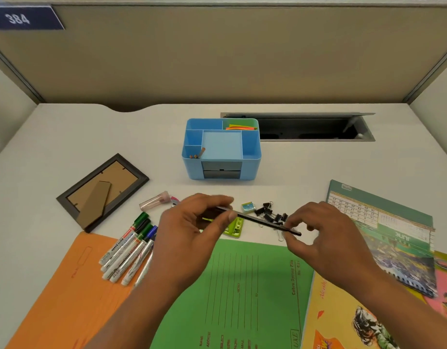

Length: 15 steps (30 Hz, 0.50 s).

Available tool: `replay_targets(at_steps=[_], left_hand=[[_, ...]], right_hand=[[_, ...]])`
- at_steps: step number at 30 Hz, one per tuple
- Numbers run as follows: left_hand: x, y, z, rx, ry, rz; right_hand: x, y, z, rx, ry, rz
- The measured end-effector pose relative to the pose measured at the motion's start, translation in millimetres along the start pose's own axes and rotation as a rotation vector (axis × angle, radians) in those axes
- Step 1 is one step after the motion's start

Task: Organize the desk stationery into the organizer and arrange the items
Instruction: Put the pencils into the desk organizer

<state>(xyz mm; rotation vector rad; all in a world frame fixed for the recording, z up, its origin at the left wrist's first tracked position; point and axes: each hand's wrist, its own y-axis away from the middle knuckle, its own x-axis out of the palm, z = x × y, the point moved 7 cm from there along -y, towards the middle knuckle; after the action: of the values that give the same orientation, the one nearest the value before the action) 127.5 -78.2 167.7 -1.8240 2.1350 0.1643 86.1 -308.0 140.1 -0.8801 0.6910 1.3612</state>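
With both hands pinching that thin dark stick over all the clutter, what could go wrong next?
1. The dark stick is pinched only at its ends by the left hand and right hand, so it might slip and drop among the binder clips.
2. The blue organizer lies beyond the clips and a small eraser; reaching over could knock them about.
3. The pencil slot looks narrow, so a careless drop could miss it.

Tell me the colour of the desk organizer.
The organizer is light blue, with a dark grey drawer front; the head view shows it clearly, standing behind both hands.
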Motion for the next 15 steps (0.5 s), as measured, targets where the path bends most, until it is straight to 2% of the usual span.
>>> replay_targets(at_steps=[3, 7, 11, 15], left_hand=[[-25.9, -9.1, -19.9, 0.052, 0.106, -0.156], [-88.2, -27.6, -47.2, 0.247, 0.126, -0.446], [-133.9, -51.8, -45.5, 0.354, -0.084, -0.506], [-134.6, -64.7, -51.8, 0.463, -0.237, -0.521]], right_hand=[[-1.7, -3.1, 7.7, 0.002, -0.092, -0.03], [8.9, 4.4, 5.3, 0.043, -0.12, 0.009], [31.3, 18.8, -13.2, 0.129, -0.063, 0.121], [44.3, 30.9, -39.7, 0.258, -0.028, 0.182]])
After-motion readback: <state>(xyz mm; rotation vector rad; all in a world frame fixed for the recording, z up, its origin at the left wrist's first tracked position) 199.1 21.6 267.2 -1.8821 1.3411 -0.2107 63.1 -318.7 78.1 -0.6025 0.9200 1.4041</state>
